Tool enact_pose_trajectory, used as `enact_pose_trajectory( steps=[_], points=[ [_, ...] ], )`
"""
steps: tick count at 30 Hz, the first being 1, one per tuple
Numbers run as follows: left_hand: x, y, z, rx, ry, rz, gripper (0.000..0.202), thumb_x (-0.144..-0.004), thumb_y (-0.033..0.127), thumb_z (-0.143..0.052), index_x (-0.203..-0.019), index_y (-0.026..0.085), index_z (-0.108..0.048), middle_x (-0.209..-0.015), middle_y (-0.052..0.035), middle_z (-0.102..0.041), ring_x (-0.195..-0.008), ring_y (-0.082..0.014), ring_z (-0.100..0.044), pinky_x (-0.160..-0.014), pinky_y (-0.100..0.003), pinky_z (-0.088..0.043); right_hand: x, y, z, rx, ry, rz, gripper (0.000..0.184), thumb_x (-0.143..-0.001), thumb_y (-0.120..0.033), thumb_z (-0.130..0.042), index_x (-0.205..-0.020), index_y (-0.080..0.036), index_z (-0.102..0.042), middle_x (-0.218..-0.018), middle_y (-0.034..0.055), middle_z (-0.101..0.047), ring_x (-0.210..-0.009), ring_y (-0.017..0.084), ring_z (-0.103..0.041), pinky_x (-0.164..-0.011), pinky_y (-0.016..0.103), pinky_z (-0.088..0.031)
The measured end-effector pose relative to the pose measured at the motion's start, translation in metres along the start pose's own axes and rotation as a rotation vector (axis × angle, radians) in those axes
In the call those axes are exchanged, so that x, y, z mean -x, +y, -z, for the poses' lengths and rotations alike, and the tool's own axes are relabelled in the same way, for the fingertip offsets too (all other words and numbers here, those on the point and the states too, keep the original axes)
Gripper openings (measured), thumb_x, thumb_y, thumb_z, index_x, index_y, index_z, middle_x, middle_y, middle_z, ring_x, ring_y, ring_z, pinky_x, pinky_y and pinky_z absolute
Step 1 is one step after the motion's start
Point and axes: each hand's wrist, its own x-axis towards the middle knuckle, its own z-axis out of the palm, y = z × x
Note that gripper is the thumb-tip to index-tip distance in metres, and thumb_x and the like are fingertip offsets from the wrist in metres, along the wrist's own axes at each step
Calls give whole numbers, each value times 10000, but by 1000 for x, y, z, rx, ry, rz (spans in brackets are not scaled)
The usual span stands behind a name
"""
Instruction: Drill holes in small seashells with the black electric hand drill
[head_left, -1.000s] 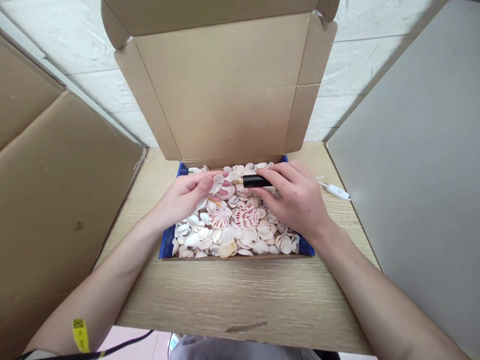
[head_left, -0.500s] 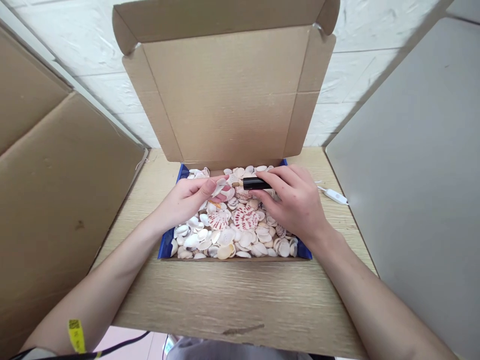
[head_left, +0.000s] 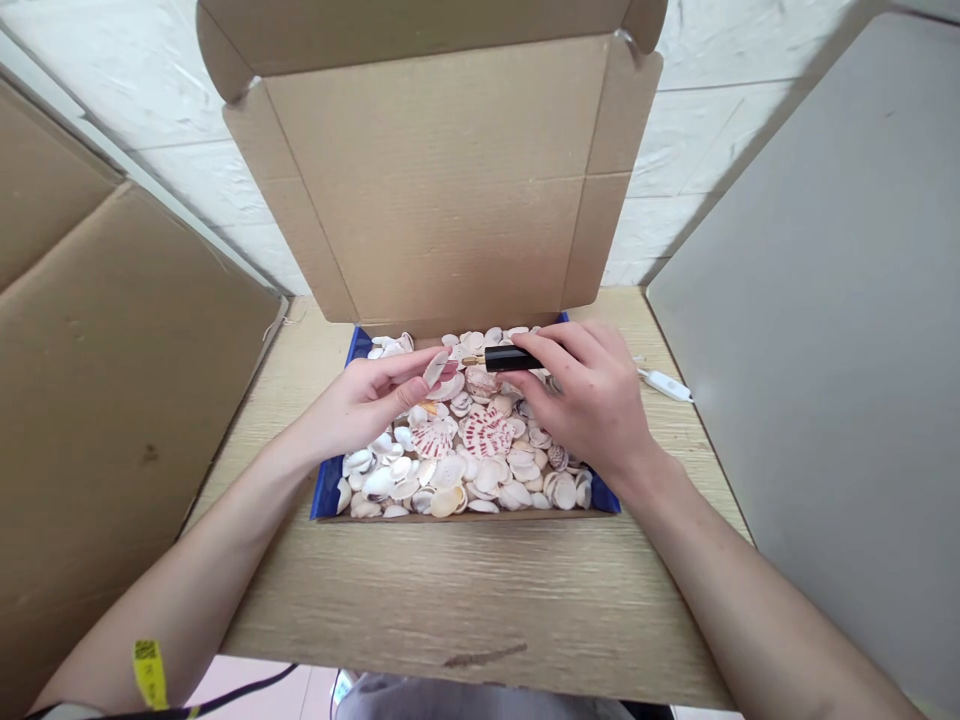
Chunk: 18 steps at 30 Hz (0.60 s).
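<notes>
Pinched between the thumb and fingers of my left hand (head_left: 360,405) is a small white seashell (head_left: 436,369), tilted up on its edge. My right hand (head_left: 589,390) grips a black mini electric drill (head_left: 511,358) lying level, its brass chuck and thin bit pointing left at the shell. Whether the bit tip touches the shell, I cannot tell. Both hands are above an open cardboard box with blue sides (head_left: 327,487), full of loose shells. Two red-and-white scallop shells (head_left: 487,432) lie near its middle.
The box's tall brown lid (head_left: 442,180) stands open against the white wall. A white inline switch (head_left: 667,386) on a cord rests on the wooden table (head_left: 465,590) at right. Cardboard (head_left: 127,380) walls the left side, a grey panel (head_left: 832,330) the right.
The shell in my left hand has turned more upright, and the left thumb has slid lower. My right hand keeps its grip on the drill. The whole view has shifted slightly.
</notes>
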Motion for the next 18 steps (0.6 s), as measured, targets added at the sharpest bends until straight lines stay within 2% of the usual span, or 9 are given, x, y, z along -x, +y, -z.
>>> enact_pose_trajectory(
  steps=[4, 9, 13, 18],
  points=[
    [-1, -2, -1, 115, 9, 19, 428, -849, 329, -678, -1259, 223, -621, -1161, -88, -725, -1078, -231, -684, -929, -382, -556, 0, 0, 2, 34, 58, 79, 186, -897, -335, -611, -1030, -213, -653, -948, 49, -708, -856, 196, -596, -748, 357, -429],
    [-1, -2, 0, 110, -17, -9, 517, -823, 302, -706, -1321, 254, -576, -1184, -102, -713, -1088, -236, -677, -845, -351, -582, -1, -2, 4, 53, 109, 123, 177, -882, -304, -637, -1035, -214, -645, -946, 43, -714, -858, 194, -608, -758, 355, -431],
    [-1, 0, 0, 43, -16, 9, 461, -814, 334, -702, -1264, 262, -630, -1152, -89, -729, -987, -233, -703, -742, -328, -592, -1, -2, 2, 43, 36, 40, 197, -893, -336, -609, -1013, -191, -668, -958, 68, -702, -868, 209, -603, -750, 358, -440],
    [-1, 1, -3, 27, 11, -12, 466, -797, 336, -715, -1251, 257, -643, -1136, -79, -733, -944, -217, -702, -749, -324, -591, 0, -2, -1, -31, -98, -87, 347, -896, -434, -562, -976, -121, -690, -863, 89, -672, -815, 225, -567, -707, 348, -445]
  ],
)
